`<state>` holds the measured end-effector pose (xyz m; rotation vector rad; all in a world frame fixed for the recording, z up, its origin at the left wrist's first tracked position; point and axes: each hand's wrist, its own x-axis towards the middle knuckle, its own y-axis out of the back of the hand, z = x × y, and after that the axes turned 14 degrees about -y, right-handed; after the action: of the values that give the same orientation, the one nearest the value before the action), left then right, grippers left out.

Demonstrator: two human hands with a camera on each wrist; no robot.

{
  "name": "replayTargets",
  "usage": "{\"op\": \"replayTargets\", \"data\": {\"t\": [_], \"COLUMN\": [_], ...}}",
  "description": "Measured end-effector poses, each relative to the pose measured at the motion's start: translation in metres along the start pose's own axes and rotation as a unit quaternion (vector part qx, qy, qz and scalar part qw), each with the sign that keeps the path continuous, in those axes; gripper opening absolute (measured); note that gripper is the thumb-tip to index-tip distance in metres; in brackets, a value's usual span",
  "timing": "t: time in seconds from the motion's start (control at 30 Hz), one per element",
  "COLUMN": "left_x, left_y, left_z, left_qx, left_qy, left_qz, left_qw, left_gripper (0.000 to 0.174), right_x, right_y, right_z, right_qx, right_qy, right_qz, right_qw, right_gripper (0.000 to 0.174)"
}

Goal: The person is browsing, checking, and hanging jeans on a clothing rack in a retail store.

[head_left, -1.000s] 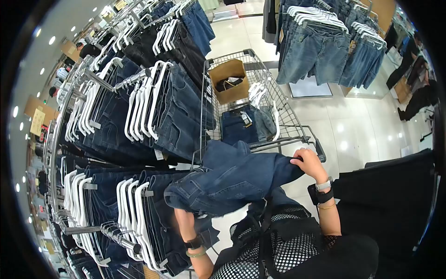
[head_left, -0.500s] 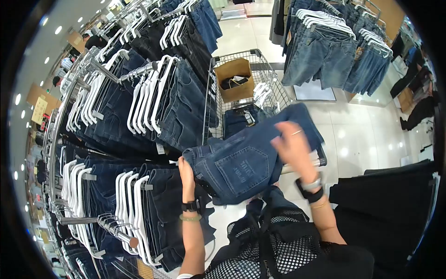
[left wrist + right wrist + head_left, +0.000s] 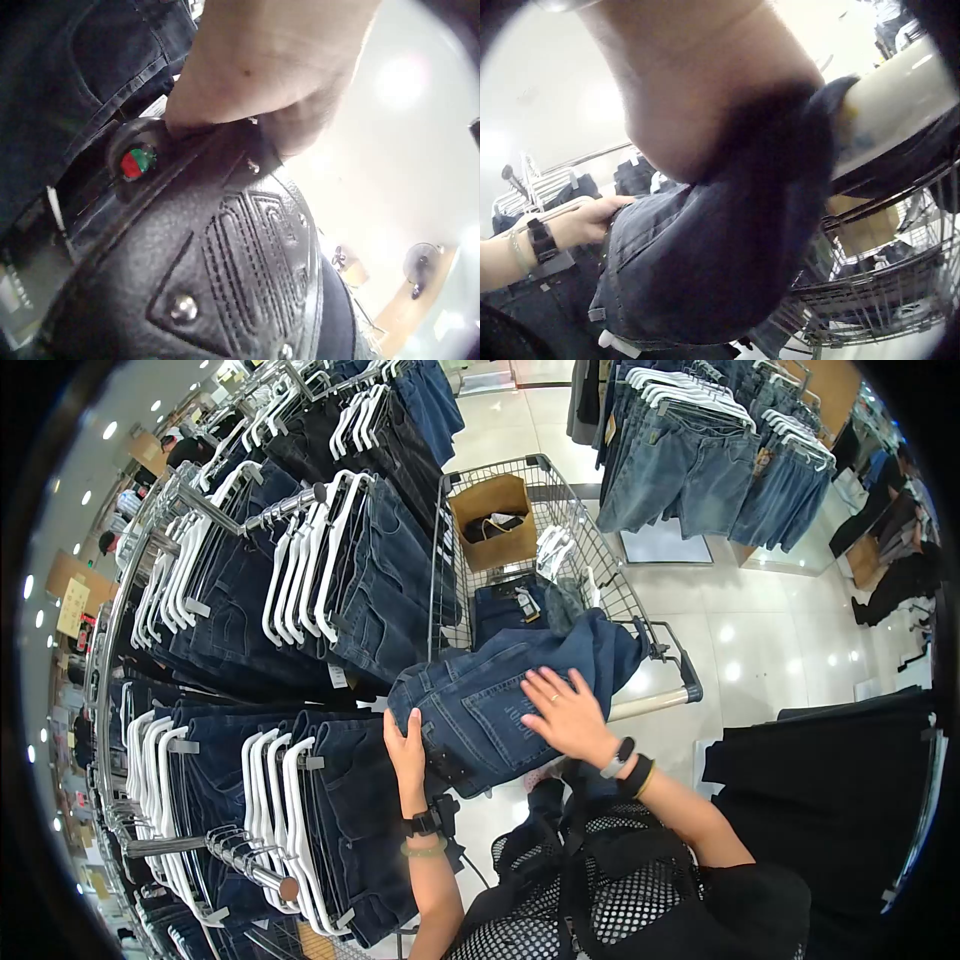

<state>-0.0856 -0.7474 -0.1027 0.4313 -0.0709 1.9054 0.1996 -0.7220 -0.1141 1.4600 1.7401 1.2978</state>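
Observation:
A pair of dark blue jeans (image 3: 460,705), folded over, lies across the cart's handle end with a lettered back pocket (image 3: 497,732) facing up. My left hand (image 3: 404,758) holds the waistband end, thumb on top; its other fingers are hidden under the cloth. Black studded leather (image 3: 247,262) fills much of the left wrist view near that hand. My right hand (image 3: 568,715) lies flat over the pocket, fingers spread. In the right wrist view the folded denim (image 3: 697,270) hangs just below the right hand.
Behind the jeans stands a wire shopping cart (image 3: 600,545) with a brown paper bag (image 3: 495,550) and more jeans (image 3: 497,610). Racks of hanging jeans (image 3: 385,590) line the left. Denim shorts (image 3: 685,475) hang at back right, black garments (image 3: 810,790) at front right.
The jeans have been turned so the lettered pocket faces up. My right hand has let go of the far end and come down flat on the denim; the left now holds the waistband.

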Motion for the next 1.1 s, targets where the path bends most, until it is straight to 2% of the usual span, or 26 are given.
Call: {"op": "replayTargets", "data": {"t": [0.1, 0.17, 0.3, 0.37, 0.43, 0.53, 0.6, 0.63, 0.7, 0.77, 0.83, 0.9, 0.97, 1.0, 1.03, 1.07, 1.1], "left_x": [0.003, 0.006, 0.009, 0.008, 0.011, 0.014, 0.014, 0.014, 0.011, 0.008, 0.009, 0.007, 0.005, 0.004, 0.001, -0.004, -0.008], "left_y": [0.001, -0.001, -0.002, 0.004, 0.007, 0.011, 0.011, 0.011, 0.011, 0.013, 0.015, 0.015, 0.013, 0.012, 0.010, 0.007, 0.006], "left_z": [-0.002, 0.001, 0.002, 0.000, -0.006, -0.009, -0.011, -0.011, -0.010, -0.010, -0.009, -0.006, -0.002, -0.001, 0.001, 0.003, 0.003], "left_qx": [-0.004, -0.015, -0.045, -0.040, -0.075, -0.089, -0.096, -0.101, -0.102, -0.113, -0.118, -0.165, -0.192, -0.217, -0.218, -0.193, -0.168], "left_qy": [-0.003, 0.001, 0.022, 0.021, 0.035, 0.043, 0.035, 0.029, 0.030, 0.035, 0.028, 0.065, 0.068, 0.072, 0.071, 0.072, 0.072], "left_qz": [-0.004, -0.009, 0.003, 0.005, -0.004, -0.014, -0.013, -0.010, -0.002, 0.011, 0.016, 0.036, 0.032, 0.030, 0.028, 0.039, 0.051], "left_qw": [1.000, 1.000, 0.999, 0.999, 0.997, 0.995, 0.995, 0.994, 0.994, 0.993, 0.992, 0.983, 0.979, 0.973, 0.973, 0.978, 0.982], "left_gripper": [0.033, 0.031, 0.031, 0.032, 0.040, 0.040, 0.040, 0.040, 0.039, 0.038, 0.037, 0.036, 0.036, 0.035, 0.035, 0.035, 0.034], "right_x": [-0.006, -0.011, -0.021, -0.010, 0.000, 0.015, 0.027, 0.031, 0.032, 0.030, 0.036, 0.022, 0.011, 0.006, -0.002, -0.011, -0.020], "right_y": [0.011, 0.013, 0.020, 0.032, 0.034, 0.037, 0.043, 0.042, 0.034, 0.037, 0.058, 0.115, 0.162, 0.172, 0.177, 0.177, 0.171], "right_z": [0.033, 0.069, 0.104, 0.112, 0.120, 0.135, 0.147, 0.145, 0.141, 0.144, 0.158, 0.152, 0.142, 0.135, 0.126, 0.120, 0.124], "right_qx": [-0.066, -0.073, -0.126, -0.014, 0.033, -0.014, -0.076, -0.013, -0.060, -0.037, 0.077, 0.230, 0.336, 0.335, 0.323, 0.308, 0.306], "right_qy": [-0.060, -0.142, -0.119, -0.214, -0.269, -0.301, -0.314, -0.369, -0.336, -0.322, -0.309, -0.342, -0.264, -0.265, -0.258, -0.251, -0.253], "right_qz": [-0.016, -0.066, -0.006, -0.031, 0.087, 0.151, -0.047, -0.097, -0.143, -0.168, -0.072, 0.057, 0.149, 0.151, 0.201, 0.250, 0.252], "right_qw": [0.996, 0.985, 0.985, 0.976, 0.959, 0.941, 0.945, 0.924, 0.929, 0.931, 0.945, 0.909, 0.892, 0.891, 0.888, 0.883, 0.883], "right_gripper": [0.051, 0.052, 0.052, 0.050, 0.045, 0.043, 0.041, 0.032, 0.023, 0.023, 0.023, 0.021, 0.014, 0.014, 0.011, 0.008, 0.008]}}
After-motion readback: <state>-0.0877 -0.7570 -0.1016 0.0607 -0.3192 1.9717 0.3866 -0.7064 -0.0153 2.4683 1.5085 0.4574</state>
